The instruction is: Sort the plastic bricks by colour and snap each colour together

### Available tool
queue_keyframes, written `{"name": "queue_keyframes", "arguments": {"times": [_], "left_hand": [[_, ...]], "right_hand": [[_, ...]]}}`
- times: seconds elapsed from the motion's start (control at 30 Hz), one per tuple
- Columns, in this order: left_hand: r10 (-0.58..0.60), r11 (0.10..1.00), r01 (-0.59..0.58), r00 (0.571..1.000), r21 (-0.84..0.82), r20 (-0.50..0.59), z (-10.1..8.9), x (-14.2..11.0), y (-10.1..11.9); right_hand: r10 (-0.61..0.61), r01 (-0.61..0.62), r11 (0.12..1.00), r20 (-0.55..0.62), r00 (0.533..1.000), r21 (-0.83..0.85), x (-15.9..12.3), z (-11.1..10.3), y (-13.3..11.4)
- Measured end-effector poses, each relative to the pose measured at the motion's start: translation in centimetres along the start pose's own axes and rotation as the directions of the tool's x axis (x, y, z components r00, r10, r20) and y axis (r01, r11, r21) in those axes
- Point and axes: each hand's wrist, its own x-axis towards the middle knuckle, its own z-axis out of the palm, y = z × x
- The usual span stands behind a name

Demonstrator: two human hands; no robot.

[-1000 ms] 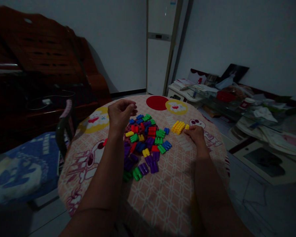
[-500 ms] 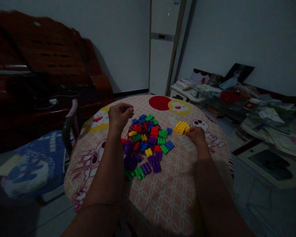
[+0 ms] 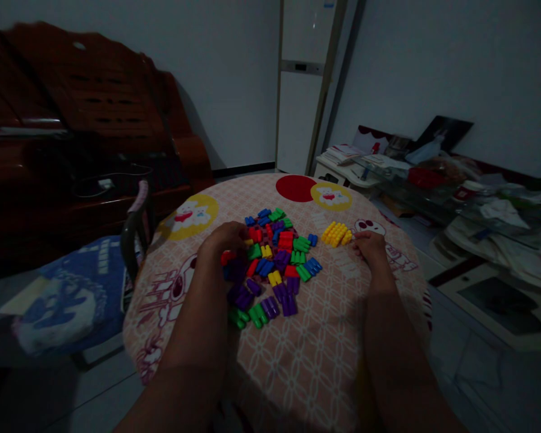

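Observation:
A pile of small plastic blocks (image 3: 275, 264) in red, green, blue, purple and yellow lies in the middle of a round table (image 3: 297, 361) with a cartoon-print cloth. My left hand (image 3: 223, 240) rests on the pile's left edge, fingers curled down over a yellow block. My right hand (image 3: 370, 248) lies on the cloth to the right, fingertips pinched against a joined row of yellow blocks (image 3: 336, 233).
A dark chair (image 3: 135, 231) stands at the table's left, with a blue cushion (image 3: 67, 294) beyond it and a dark wooden sofa (image 3: 72, 138) behind. A low table (image 3: 433, 180) heaped with papers and clutter sits at the right. A white door (image 3: 304, 90) is at the back.
My left hand has come down from above the table onto the left side of the block pile. My right hand stays by the yellow row.

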Motion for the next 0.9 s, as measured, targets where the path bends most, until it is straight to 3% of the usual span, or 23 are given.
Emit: {"name": "queue_keyframes", "arguments": {"times": [0.2,0.3,0.47,0.57,0.67,0.77,0.9], "left_hand": [[0.027,0.988,-0.011,0.994,0.151,-0.102,-0.5,0.0,-0.1],[0.09,0.991,-0.071,0.981,0.112,-0.174,-1.3,-0.6,0.5],[0.304,0.952,-0.306,0.926,0.025,-0.222,-0.8,-1.8,4.8],[0.459,0.888,-0.458,0.872,0.05,-0.169,1.5,-2.2,9.1],[0.569,0.82,-0.563,0.822,0.105,-0.036,4.8,-2.5,13.5],[0.614,0.76,-0.608,0.787,0.229,0.053,8.3,-2.3,17.3],[0.607,0.728,-0.588,0.792,0.353,0.069,11.7,-1.1,20.9]], "right_hand": [[0.072,-0.067,0.993,-0.048,0.996,0.095,-0.2,0.5,-0.5],[0.065,-0.056,0.993,-0.086,0.994,0.105,-0.2,0.7,-0.4],[0.075,-0.06,0.989,-0.112,0.991,0.134,0.0,1.0,0.1],[0.07,-0.052,0.989,-0.13,0.989,0.14,0.1,1.2,0.2],[0.078,-0.056,0.987,-0.148,0.986,0.149,0.1,1.3,0.2],[0.094,-0.066,0.982,-0.156,0.983,0.177,0.1,1.3,0.1],[0.094,-0.062,0.976,-0.147,0.985,0.207,0.6,1.3,0.7]]}}
